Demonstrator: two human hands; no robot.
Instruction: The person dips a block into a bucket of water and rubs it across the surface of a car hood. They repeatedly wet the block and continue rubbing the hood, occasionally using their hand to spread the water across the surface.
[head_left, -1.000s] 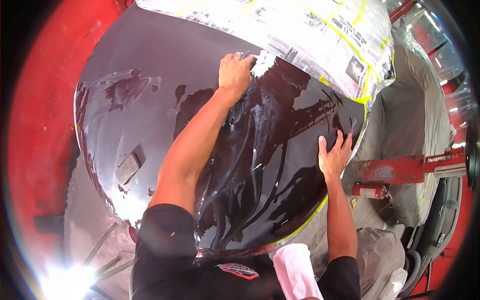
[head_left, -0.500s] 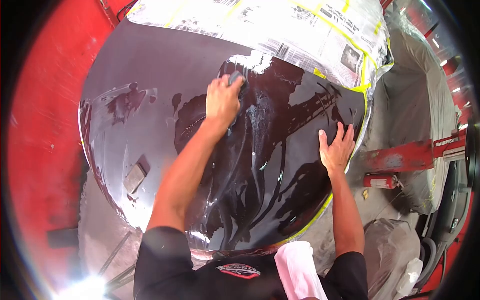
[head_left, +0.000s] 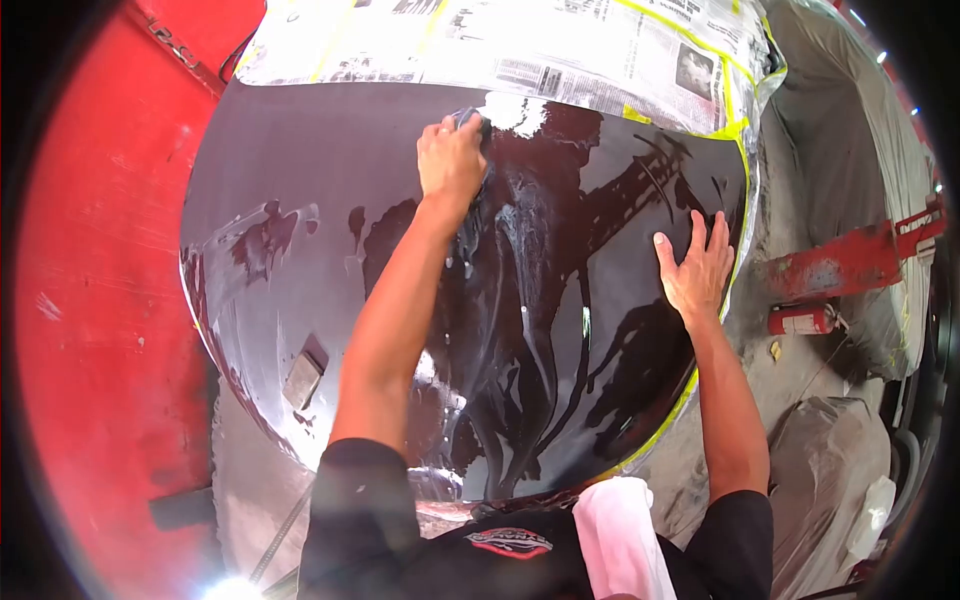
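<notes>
A dark, wet car hood (head_left: 640, 340) with streaks of whitish liquid spreads out below me. My left hand (head_left: 451, 168) is closed round a small grey-blue pad (head_left: 474, 122) and presses it on the hood's upper part, near the newspaper covering. With fingers spread, my right hand (head_left: 697, 268) lies on the hood near its right edge and holds nothing. A greyish block (head_left: 303, 379) rests on the lower left of the hood, apart from both hands.
Taped newspaper (head_left: 590, 50) covers the area past the hood. Red panels (head_left: 100, 280) stand at left. To the right are a red metal arm (head_left: 840, 262), a fire extinguisher (head_left: 802, 319) and plastic-covered objects (head_left: 825, 470). A white towel (head_left: 622, 535) hangs over my shirt.
My left hand has moved the pad up the hood, closer to the newspaper. The view has shifted somewhat. My right hand stays spread on the hood.
</notes>
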